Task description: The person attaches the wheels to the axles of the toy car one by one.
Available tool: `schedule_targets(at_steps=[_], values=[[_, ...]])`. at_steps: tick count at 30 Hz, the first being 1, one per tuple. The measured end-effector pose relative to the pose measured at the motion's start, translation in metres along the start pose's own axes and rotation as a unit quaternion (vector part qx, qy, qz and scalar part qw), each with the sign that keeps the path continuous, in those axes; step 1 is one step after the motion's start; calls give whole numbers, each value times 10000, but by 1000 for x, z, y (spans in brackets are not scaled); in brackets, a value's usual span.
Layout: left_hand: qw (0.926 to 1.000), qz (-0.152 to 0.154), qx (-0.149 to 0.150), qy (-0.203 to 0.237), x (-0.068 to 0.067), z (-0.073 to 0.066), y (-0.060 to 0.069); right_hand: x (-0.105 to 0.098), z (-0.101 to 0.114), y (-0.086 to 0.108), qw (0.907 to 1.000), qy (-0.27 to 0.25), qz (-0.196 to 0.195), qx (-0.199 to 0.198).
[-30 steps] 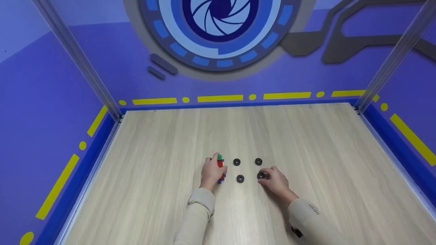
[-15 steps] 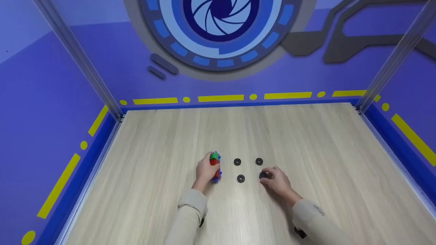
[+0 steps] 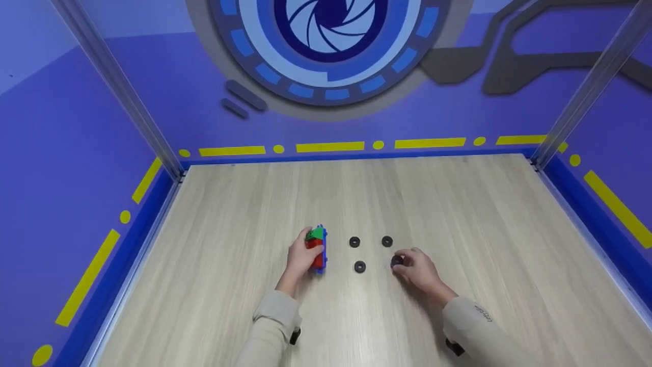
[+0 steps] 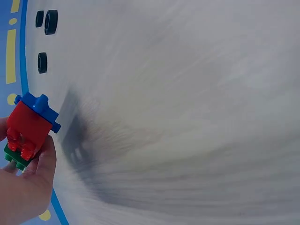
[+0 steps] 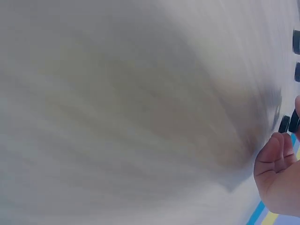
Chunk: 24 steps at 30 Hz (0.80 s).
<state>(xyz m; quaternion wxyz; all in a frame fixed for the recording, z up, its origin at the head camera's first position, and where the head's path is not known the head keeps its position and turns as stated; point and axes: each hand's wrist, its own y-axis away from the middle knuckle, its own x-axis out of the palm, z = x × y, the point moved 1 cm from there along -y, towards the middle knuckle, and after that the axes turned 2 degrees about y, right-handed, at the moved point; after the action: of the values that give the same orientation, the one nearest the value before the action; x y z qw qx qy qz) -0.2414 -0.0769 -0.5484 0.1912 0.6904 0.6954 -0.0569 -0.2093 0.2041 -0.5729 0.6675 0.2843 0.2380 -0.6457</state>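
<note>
My left hand (image 3: 299, 255) grips a small block-built toy car (image 3: 317, 259) by its sides. Red bricks and a green sloped piece sit on its blue base, whose round pegs show in the left wrist view, where the car (image 4: 29, 123) appears raised and tilted above its shadow. Between thumb and fingers, my right hand (image 3: 422, 270) pinches a black toy wheel (image 3: 396, 261), partly covered by the fingertips. Three more black wheels lie flat between the hands: a far left wheel (image 3: 354, 241), a far right wheel (image 3: 387, 241) and a near wheel (image 3: 360, 266).
A light wood-grain table (image 3: 244, 214) lies under both hands. Blue-purple panels (image 3: 163, 102) with yellow markings enclose its back and sides. Metal posts (image 3: 122, 92) stand at the back corners.
The left hand has shifted left with the toy car, tilting it so more of the red and green shows. The right hand has drawn slightly right with its wheel. The other wheels stay put.
</note>
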Motion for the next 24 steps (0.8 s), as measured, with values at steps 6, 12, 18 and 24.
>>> schedule_targets(at_steps=[6,12,18,24], values=[[9978,277,-218,561,-1,0,4,-5,1,1,9999,-4,-59,-138],[9860,592,-508,1475,-2,-1,10,-7,4,3,9999,-83,-75,-119],[9787,860,-469,1803,-2,-5,17,-5,8,5,9995,-279,-74,-96],[9795,1053,-302,1688,1,-7,19,-4,12,6,9991,-383,-52,-169]])
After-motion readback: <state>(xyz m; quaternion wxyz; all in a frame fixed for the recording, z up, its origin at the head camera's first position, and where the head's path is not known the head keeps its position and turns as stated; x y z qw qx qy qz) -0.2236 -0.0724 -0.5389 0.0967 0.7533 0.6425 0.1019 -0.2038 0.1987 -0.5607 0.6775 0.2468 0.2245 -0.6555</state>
